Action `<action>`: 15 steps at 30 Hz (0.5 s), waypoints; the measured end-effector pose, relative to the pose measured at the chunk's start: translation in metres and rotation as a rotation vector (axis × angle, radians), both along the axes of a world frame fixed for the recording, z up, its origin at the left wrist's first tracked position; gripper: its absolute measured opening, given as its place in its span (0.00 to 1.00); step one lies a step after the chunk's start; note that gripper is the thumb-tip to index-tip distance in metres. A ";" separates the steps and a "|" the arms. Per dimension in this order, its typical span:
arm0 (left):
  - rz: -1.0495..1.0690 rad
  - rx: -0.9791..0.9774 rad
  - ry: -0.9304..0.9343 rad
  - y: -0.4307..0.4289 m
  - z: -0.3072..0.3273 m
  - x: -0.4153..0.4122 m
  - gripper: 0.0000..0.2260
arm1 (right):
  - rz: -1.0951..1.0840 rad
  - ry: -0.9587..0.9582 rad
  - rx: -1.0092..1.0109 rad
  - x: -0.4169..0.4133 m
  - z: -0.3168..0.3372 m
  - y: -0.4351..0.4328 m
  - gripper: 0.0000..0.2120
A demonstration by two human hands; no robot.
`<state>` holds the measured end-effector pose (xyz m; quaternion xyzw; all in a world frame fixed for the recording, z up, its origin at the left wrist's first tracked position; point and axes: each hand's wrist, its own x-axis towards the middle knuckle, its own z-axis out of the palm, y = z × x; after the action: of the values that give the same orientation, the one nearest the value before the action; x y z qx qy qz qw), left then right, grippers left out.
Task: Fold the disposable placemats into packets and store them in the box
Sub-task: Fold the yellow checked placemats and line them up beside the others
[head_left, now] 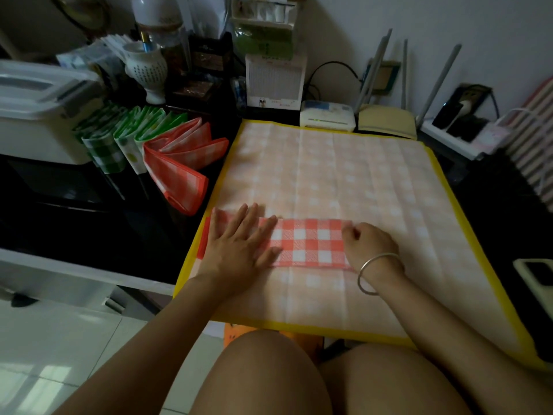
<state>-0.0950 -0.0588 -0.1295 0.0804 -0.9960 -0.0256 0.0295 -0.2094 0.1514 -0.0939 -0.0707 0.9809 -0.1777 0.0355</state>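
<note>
A red-and-white checked placemat [308, 242], folded into a long strip, lies across the near part of a pale checked, yellow-edged mat [344, 163]. My left hand [239, 247] presses flat on the strip's left end with straight fingers. My right hand [369, 245], a silver bangle on its wrist, has curled fingers that pinch the strip's right end. Folded red checked packets [179, 163] and green checked packets [119, 136] lie at the left on the dark table. A white lidded box [39, 115] stands at the far left.
Clutter lines the back: a white vase [148, 70], a calendar [273, 82], a router with antennas [386, 118] and a white device [327, 116]. A phone [538, 280] lies at the right edge. My knees are below the table's front edge.
</note>
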 end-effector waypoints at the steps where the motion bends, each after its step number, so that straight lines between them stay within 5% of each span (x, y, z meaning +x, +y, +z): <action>1: 0.000 -0.001 -0.005 -0.001 0.000 0.000 0.33 | 0.012 0.025 -0.023 0.001 -0.001 -0.001 0.20; 15: -0.051 0.073 -0.038 -0.004 0.003 0.003 0.33 | 0.084 0.138 -0.224 0.000 -0.006 0.005 0.15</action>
<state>-0.0919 -0.0629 -0.1260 0.0565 -0.9965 -0.0614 0.0071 -0.2091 0.1567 -0.1002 -0.1273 0.9512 -0.2790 -0.0328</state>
